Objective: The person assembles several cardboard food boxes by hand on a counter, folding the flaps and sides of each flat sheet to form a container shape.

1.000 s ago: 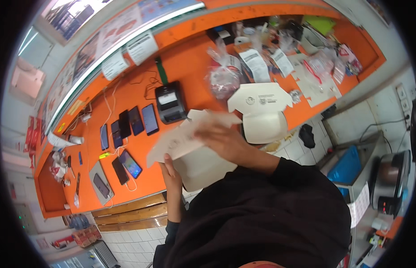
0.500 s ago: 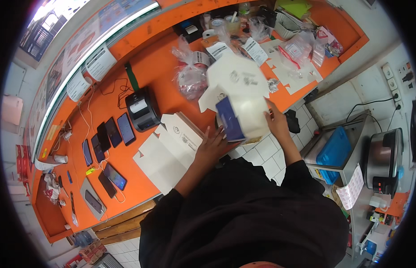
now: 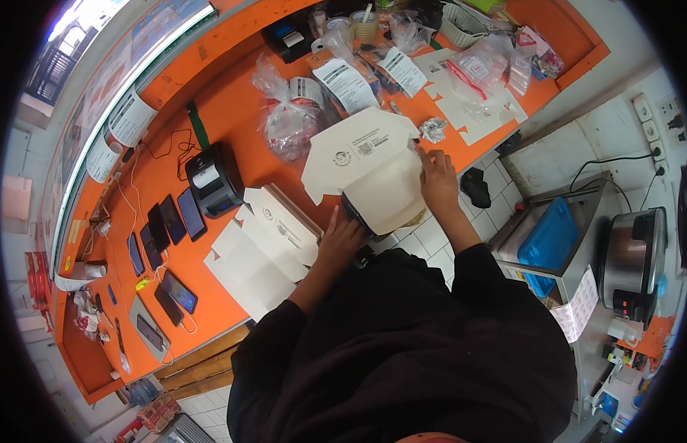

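A partly folded cardboard food box [image 3: 373,193], cream inside with dark printing and a dark blue outer side, sits at the counter's front edge before me. My right hand [image 3: 438,181] pinches its right edge near a corner flap. My left hand [image 3: 342,242] grips the lower left side, some fingertips hidden against the dark panel. Just left of that hand lies a stack of flat cardboard box blanks [image 3: 273,240]. Beyond the box stands a knotted clear plastic bag [image 3: 290,122] with something reddish in it.
Several phones [image 3: 190,214] and a black label printer [image 3: 213,181] occupy the orange counter's left. Bagged orders with paper slips [image 3: 346,85] stand at the back. Another flat blank [image 3: 482,122] and crumpled foil [image 3: 433,130] lie right. A metal rack with a blue container [image 3: 550,236] stands rightward.
The box has turned and lowered, so its dark blue side is now mostly hidden. My right hand has moved up to its right corner; the left stays on the lower left side.
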{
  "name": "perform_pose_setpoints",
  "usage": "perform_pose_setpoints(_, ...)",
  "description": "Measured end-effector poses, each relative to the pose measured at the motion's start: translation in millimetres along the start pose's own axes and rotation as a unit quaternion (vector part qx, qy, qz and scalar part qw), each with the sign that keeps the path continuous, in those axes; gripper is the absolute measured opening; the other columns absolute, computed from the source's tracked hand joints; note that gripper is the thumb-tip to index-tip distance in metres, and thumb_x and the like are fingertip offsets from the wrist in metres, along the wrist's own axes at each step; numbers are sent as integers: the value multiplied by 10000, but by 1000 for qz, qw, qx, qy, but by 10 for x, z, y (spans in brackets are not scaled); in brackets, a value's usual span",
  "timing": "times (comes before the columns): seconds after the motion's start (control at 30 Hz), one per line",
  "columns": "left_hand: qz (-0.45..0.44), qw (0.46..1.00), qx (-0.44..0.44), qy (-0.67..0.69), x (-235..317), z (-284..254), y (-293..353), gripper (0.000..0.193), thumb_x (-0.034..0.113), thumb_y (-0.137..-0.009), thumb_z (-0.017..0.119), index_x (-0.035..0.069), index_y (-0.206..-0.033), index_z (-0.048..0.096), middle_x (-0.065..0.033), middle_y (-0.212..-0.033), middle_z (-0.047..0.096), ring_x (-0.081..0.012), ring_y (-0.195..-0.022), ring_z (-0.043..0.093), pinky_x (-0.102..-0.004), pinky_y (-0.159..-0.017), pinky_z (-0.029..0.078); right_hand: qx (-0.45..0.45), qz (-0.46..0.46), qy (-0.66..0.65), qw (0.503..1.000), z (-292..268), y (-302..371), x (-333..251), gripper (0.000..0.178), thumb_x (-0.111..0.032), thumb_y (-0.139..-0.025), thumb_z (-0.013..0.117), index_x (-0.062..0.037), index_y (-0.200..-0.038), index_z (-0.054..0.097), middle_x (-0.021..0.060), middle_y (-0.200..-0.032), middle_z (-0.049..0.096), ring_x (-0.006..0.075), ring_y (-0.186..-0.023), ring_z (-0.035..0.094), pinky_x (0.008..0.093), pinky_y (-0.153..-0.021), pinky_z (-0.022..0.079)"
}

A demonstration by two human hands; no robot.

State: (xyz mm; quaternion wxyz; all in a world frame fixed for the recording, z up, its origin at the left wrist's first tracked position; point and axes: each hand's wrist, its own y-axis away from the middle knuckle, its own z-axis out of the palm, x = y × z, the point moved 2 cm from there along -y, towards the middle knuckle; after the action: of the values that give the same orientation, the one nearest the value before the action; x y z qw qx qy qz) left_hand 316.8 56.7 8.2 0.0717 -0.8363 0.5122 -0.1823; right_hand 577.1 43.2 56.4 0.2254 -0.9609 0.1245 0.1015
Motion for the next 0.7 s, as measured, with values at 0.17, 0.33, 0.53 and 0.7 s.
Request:
perform_pose_setpoints(0.17, -26, 998, 32, 47, 49, 11, -76, 237, 166, -836, 625, 72, -1054, 633, -41, -997, 555, -202, -950, 598, -544, -1192, 226, -148, -82, -186, 968, -256, 355, -738, 267, -322, -926, 607, -55, -926, 593, 91, -900, 629, 282, -868, 614, 405, -749, 485)
perform_pose_setpoints(0.33, -39, 997, 36, 60, 30, 95, -15, 264, 138, -774, 706, 87, -1029, 658, -44, -1026, 567, -221, -996, 581, -593, -1176, 227, -138, -163, -132, 968, 97, 537, -918, 212, -258, -952, 556, -70, -856, 544, 81, -748, 616, 255, -732, 620, 383, -640, 472)
perform_pose_setpoints(0.53, -35, 998, 27, 43, 11, 78, 0, 263, 207, -753, 743, 141, -1001, 685, -65, -1068, 567, -253, -1109, 552, -626, -1161, 211, -136, -185, -134, 964, 253, 595, -906, 138, -195, -953, 532, -63, -917, 543, 84, -746, 616, 256, -720, 617, 386, -647, 473)
perform_pose_setpoints(0.7, -124, 991, 41, -35, 24, -2, -46, 262, 296, -741, 758, 163, -956, 688, -171, -1213, 544, -357, -1232, 489, -700, -1130, 127, -194, -170, -123, 958, 230, 680, -874, 179, -163, -937, 534, -26, -1050, 558, 113, -795, 631, 292, -765, 635, 402, -705, 496)
